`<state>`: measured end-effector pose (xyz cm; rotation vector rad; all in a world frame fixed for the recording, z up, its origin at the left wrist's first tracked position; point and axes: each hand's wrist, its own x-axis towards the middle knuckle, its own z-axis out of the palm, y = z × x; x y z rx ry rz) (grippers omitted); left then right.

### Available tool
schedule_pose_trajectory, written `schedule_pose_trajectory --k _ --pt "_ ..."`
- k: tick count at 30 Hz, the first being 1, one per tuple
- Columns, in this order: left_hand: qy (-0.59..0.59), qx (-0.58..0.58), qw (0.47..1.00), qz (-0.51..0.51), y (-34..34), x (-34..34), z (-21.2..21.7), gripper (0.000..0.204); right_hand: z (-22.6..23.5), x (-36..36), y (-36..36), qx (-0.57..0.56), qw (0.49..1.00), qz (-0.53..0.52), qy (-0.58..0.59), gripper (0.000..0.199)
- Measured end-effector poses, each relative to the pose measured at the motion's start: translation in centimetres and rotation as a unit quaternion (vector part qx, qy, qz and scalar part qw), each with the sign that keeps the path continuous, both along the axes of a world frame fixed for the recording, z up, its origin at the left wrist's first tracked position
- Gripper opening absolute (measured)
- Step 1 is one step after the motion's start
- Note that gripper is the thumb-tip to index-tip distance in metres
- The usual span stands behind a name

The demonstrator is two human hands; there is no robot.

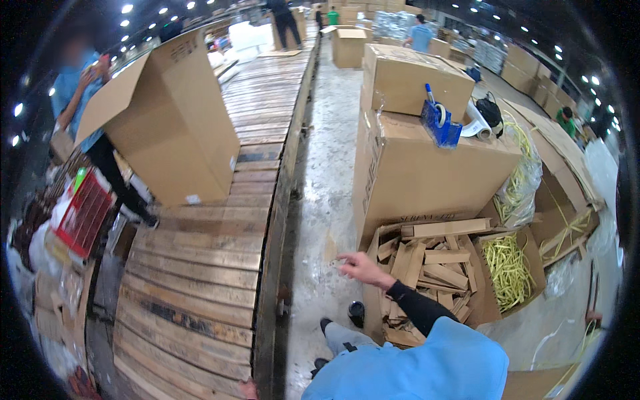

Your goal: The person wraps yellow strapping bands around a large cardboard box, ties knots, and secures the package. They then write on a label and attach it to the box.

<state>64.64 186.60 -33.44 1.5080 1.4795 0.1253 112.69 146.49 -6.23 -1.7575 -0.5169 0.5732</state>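
Cardboard scraps (427, 267) fill an open carton (373, 267) on the concrete floor (320, 167), right of the wooden slat conveyor (200, 280). One hand (360, 267), whether right or left I cannot tell, hovers at the carton's left rim, fingers loosely spread, index pointing left, holding nothing. Behind stand stacked sealed boxes (427, 167) bearing a blue tape dispenser (440, 127).

One open carton (167, 120) lies on the conveyor (200, 280). Two sealed cartons (413, 167) stand stacked beside it, with one blue tape dispenser (440, 123) on top. Two open boxes sit on the floor (one of cardboard scraps (427, 267), one of yellow strapping (508, 270)).
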Motion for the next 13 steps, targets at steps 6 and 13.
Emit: schedule_pose_trajectory --k 6,13 --pt "-0.008 0.008 0.998 -0.066 10.7 19.3 -1.6 0.037 12.3 13.5 -4.3 -0.019 0.967 -0.171 -0.187 0.04" --pt "-0.032 -0.114 0.984 -0.135 7.3 40.9 -5.1 0.037 26.7 26.5 -5.9 -0.032 0.881 -0.295 -0.368 0.042"
